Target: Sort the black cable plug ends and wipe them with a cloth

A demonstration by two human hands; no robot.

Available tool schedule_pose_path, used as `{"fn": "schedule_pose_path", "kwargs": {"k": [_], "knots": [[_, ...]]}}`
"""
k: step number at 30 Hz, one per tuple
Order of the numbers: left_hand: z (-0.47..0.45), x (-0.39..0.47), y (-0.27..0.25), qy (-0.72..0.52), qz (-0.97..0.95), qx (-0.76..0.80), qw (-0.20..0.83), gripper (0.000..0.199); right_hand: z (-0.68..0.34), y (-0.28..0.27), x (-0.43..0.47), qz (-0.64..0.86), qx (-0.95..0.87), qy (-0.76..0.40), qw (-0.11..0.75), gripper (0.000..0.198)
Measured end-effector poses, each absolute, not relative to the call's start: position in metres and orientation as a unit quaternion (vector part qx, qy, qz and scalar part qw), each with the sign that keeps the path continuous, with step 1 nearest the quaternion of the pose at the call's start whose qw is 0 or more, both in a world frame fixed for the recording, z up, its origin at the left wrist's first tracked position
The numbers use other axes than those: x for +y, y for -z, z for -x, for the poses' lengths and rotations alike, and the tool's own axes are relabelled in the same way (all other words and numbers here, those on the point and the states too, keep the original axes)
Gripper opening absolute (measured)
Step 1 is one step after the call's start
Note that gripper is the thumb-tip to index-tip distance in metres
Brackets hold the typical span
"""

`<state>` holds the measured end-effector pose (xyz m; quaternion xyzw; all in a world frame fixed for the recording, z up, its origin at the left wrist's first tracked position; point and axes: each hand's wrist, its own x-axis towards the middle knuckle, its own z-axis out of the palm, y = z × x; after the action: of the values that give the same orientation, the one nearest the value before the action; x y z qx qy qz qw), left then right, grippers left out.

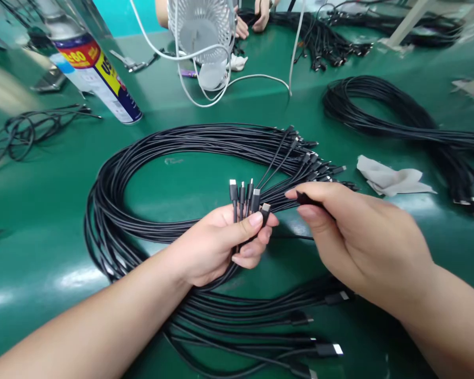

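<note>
Several black USB cables stand plug-end up in my left hand, whose thumb presses across them. Their metal tips point away from me. My right hand is to the right, thumb and forefinger pinched on a black cable connector, mostly hidden by the fingers. Behind my hands lies a large looped bundle of black cables, its plugs fanned out at the right end. Nearer to me, more cable ends spread rightward below my left hand.
A spray can stands at the back left near loose cables. A white fan with a white cord is at the back. Crumpled tissue and another cable bundle lie right. Another person's hands are beyond the fan.
</note>
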<state>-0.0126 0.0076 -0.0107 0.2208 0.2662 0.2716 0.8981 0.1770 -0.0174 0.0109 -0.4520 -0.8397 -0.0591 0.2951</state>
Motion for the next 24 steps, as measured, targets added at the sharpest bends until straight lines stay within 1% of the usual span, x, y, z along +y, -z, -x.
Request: {"fn": "schedule_pose_path", "kwargs": {"k": [5, 7, 13, 18, 21, 24], "knots": [[0.013, 0.008, 0.012, -0.273, -0.217, 0.255, 0.902, 0.016, -0.176, -0.01, -0.018, 0.445, -0.851, -0.016, 0.279, 0.013], [0.013, 0.008, 0.014, -0.273, -0.22, 0.251, 0.903, 0.016, -0.176, -0.009, -0.02, 0.435, -0.857, -0.02, 0.277, 0.014], [0.013, 0.008, 0.015, -0.269, -0.23, 0.235, 0.905, 0.015, -0.169, -0.008, -0.025, 0.434, -0.861, 0.048, 0.261, 0.013], [0.013, 0.007, 0.014, -0.272, -0.236, 0.239, 0.902, 0.016, -0.162, -0.012, -0.027, 0.438, -0.863, 0.07, 0.242, 0.017], [0.012, 0.007, 0.014, -0.273, -0.243, 0.244, 0.898, 0.017, -0.16, -0.012, -0.026, 0.44, -0.857, 0.101, 0.248, 0.018], [0.012, 0.007, 0.015, -0.275, -0.248, 0.244, 0.896, 0.017, -0.159, -0.012, -0.026, 0.438, -0.852, 0.132, 0.256, 0.015]]}}
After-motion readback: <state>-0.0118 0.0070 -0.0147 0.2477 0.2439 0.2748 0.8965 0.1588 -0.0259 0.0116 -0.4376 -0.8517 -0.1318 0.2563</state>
